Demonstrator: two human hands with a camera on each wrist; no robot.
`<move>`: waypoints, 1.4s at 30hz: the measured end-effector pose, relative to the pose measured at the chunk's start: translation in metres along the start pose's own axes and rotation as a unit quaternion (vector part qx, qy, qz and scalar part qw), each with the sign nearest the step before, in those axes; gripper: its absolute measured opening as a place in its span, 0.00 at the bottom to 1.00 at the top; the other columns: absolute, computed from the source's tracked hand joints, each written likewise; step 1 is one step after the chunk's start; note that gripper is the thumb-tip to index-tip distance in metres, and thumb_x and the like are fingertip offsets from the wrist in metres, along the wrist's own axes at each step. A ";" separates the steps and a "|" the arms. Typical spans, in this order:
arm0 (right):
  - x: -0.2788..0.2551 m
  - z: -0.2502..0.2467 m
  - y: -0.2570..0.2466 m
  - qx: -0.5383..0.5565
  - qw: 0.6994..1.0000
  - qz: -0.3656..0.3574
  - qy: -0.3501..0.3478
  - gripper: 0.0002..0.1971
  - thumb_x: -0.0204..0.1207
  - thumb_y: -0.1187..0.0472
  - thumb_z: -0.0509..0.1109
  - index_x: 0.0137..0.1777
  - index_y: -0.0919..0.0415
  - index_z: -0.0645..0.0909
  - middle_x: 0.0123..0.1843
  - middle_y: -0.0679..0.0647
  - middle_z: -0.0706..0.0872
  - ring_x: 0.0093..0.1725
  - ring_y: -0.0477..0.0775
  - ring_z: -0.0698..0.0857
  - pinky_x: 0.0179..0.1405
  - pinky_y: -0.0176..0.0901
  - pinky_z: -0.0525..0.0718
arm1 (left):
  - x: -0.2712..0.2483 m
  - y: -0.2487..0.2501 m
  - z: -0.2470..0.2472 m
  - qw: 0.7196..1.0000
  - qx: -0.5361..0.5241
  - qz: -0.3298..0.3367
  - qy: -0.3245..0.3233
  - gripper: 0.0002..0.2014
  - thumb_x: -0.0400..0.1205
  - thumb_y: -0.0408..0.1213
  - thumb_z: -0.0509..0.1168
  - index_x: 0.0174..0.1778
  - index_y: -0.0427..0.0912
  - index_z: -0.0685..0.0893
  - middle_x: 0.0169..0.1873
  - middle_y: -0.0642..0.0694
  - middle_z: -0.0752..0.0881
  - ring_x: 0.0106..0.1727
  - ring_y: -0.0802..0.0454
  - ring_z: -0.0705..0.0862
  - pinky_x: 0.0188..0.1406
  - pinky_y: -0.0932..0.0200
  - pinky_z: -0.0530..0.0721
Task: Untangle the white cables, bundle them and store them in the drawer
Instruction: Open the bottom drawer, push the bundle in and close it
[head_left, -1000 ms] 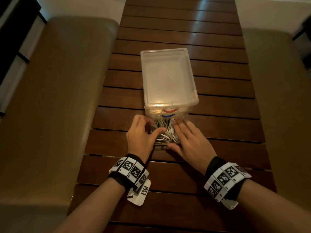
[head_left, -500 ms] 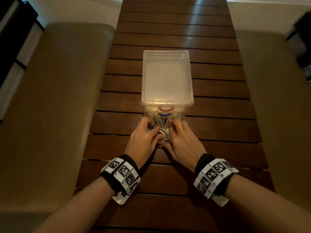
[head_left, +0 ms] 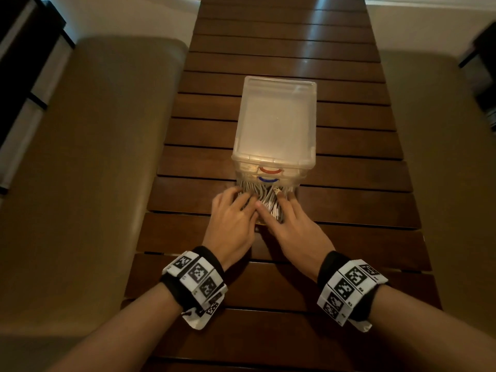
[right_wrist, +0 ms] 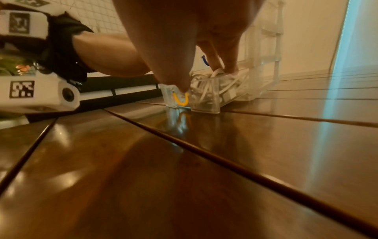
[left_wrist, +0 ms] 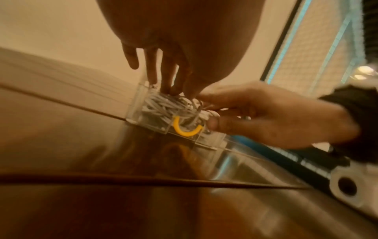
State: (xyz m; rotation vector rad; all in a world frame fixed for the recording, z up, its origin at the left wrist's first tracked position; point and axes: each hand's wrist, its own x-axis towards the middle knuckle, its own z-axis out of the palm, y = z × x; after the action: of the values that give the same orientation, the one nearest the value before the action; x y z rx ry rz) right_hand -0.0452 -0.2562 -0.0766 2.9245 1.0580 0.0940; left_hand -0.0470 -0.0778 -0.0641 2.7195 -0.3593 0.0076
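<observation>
A clear plastic drawer unit (head_left: 273, 122) stands on the slatted wooden table (head_left: 349, 200). Its bottom drawer (left_wrist: 151, 119), with a yellow handle (left_wrist: 185, 127), is pulled out toward me and packed with coiled white cables (head_left: 264, 196). My left hand (head_left: 236, 208) lies on the left of the cable pile with its fingers (left_wrist: 163, 72) pressing down. On the right side my right hand (head_left: 288, 210) rests its fingers on the cables, and its thumb (right_wrist: 174, 64) touches the drawer front by the yellow handle (right_wrist: 181, 100). Neither hand curls round anything.
Two shut drawers above carry a red handle (head_left: 271, 171) and a blue handle (head_left: 267, 180). Tan padded benches (head_left: 88, 183) run along both sides of the table. Bare table boards lie between me and the drawer.
Both hands have moved forward and closer together over the cables. The open drawer seems to stick out slightly less than a second ago.
</observation>
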 end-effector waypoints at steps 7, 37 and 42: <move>0.002 0.005 -0.008 -0.025 0.997 -0.007 -0.079 0.32 0.85 0.62 0.54 0.85 0.68 0.45 0.85 0.76 0.44 0.79 0.86 0.57 0.78 0.76 0.60 | 0.006 -0.018 -0.025 0.995 0.000 0.065 -0.073 0.21 0.81 0.36 0.62 0.72 0.45 0.80 0.70 0.51 0.82 0.74 0.46 0.71 0.69 0.44 0.74; 0.007 0.006 0.011 0.023 0.999 -0.022 -0.012 0.27 0.82 0.67 0.47 0.81 0.73 0.62 0.79 0.72 0.69 0.80 0.71 0.68 0.78 0.65 0.68 | 0.134 -0.011 -0.105 0.966 0.085 0.113 -0.217 0.66 0.57 0.66 0.77 0.84 0.62 0.41 0.84 0.46 0.32 0.83 0.45 0.28 0.77 0.21 0.53; 0.010 0.006 0.020 0.038 0.998 -0.045 0.007 0.28 0.79 0.71 0.57 0.80 0.73 0.64 0.78 0.72 0.71 0.79 0.70 0.70 0.76 0.63 0.72 | 0.139 -0.012 -0.100 0.970 0.108 0.133 -0.174 0.55 0.69 0.49 0.80 0.84 0.62 0.48 0.86 0.44 0.41 0.85 0.42 0.36 0.80 0.33 0.55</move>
State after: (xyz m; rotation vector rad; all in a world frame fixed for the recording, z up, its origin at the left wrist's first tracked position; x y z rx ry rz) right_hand -0.0247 -0.2653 -0.0807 2.9418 1.2191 0.0735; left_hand 0.0950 -0.0632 0.0309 2.8588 -0.8695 -0.3821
